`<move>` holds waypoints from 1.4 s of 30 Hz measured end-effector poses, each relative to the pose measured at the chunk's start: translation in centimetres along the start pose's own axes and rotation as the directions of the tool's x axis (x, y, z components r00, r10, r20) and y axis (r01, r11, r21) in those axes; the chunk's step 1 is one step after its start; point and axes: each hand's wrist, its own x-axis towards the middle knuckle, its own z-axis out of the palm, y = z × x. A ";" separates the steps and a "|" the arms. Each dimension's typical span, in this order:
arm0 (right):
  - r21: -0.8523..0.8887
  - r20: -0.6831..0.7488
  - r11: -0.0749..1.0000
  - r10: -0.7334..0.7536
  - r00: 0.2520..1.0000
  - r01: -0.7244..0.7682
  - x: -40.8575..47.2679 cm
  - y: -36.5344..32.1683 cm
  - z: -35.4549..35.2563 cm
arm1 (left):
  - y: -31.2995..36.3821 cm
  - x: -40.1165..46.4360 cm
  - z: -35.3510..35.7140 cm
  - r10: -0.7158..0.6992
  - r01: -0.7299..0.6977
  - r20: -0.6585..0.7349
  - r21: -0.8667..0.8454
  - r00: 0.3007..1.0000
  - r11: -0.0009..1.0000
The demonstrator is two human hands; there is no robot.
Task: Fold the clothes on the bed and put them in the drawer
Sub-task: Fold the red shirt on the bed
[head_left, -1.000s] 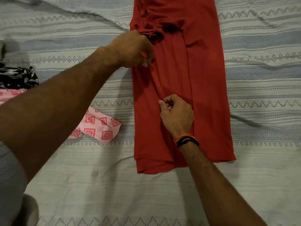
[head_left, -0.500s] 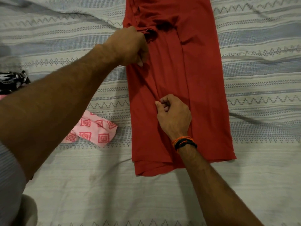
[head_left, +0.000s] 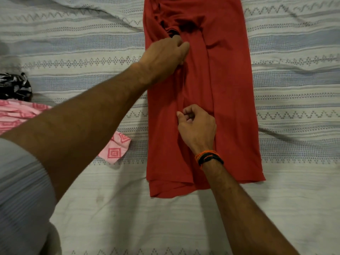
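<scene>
Pale bedding covers everything in sight, a woven bedspread banded in grey-blue stripes and little zigzag and diamond patterns, rumpled into soft ridges at the far left and at the right. Down the middle of it lies a red shirt, already folded lengthwise into a long narrow strip that runs from the near hem up past the far edge of view, its cloth smooth and matte with a dark bunched sleeve near the top. The left hand reaches across to the far part of the strip with its fingers curled into the fabric along the left fold, pinching it. The right hand rests nearer, on the centre of the shirt, fingers curled and nipping a ridge of red cloth; a wristband of orange and black threads circles that wrist. Off to the left lie a pink patterned cloth and, farther out, a black-and-white garment.
</scene>
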 end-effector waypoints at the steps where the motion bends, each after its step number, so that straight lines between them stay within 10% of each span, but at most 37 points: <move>1: 0.007 -0.012 1.000 -0.002 1.000 0.003 -0.1 0.0 0.0 | 0.1 -0.1 0.4 -0.013 0.014 0.011 -0.030 1.000 0.999; 14: 0.076 -0.121 0.996 0.065 0.991 -0.056 -0.3 -0.3 -0.8 | 1.7 -6.2 3.6 -0.326 0.108 -0.387 -0.489 0.863 0.866; 21: -0.354 0.059 0.786 -0.522 0.851 0.507 -1.1 -0.3 0.5 | 1.3 -7.2 5.6 -0.178 0.129 -0.137 -0.309 0.974 0.942; 29: -0.338 0.122 0.849 -0.388 0.913 0.406 -2.2 -0.2 0.8 | 0.6 -5.5 3.7 -0.152 0.166 0.147 -0.089 0.977 0.982; 33: -0.032 -0.048 0.961 -0.275 0.960 0.274 1.4 -2.6 -0.7 | -0.3 -4.9 1.7 -0.213 0.223 0.067 -0.369 0.975 0.902; 42: -0.003 -0.040 0.985 -0.173 0.984 0.173 10.6 -8.2 -2.2 | -4.5 0.7 -4.3 -0.499 0.358 -0.124 -0.553 0.858 0.752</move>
